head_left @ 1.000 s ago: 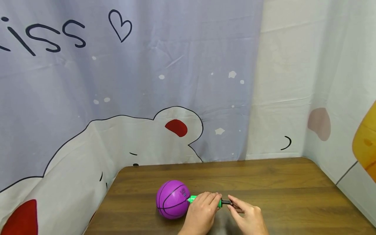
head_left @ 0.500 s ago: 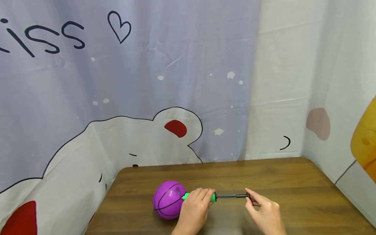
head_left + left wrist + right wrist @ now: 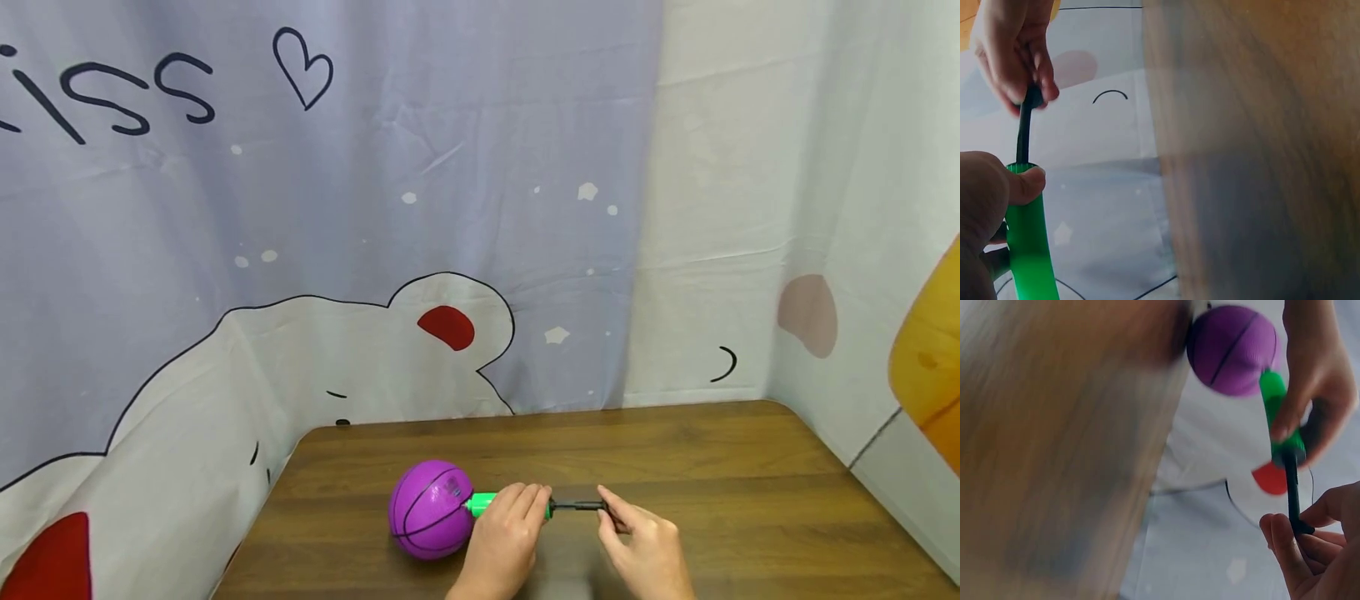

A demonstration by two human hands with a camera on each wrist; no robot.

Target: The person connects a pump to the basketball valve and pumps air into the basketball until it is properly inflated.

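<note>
A purple ball [image 3: 427,512] with black basketball lines is at the left of the hands, and the tip of a green hand pump [image 3: 482,503] meets its right side. My left hand [image 3: 504,537] grips the pump's green barrel [image 3: 1030,244], thumb near its black end cap. With fingers and thumb my right hand [image 3: 647,542] pinches the black handle [image 3: 1302,527] at the end of the pump's rod [image 3: 577,505], which is partly drawn out. In the right wrist view the ball [image 3: 1235,350] shows beyond the pump's nozzle end. Where the nozzle enters the ball is too small to make out.
A brown wooden table [image 3: 750,475] lies below the hands. Behind it and along both sides hangs a printed cloth [image 3: 480,167], with a bear drawing, a heart and lettering.
The right hand first drew the handle to the right, lengthening the rod, and has since come partway back left. The ball and left hand shifted slightly left.
</note>
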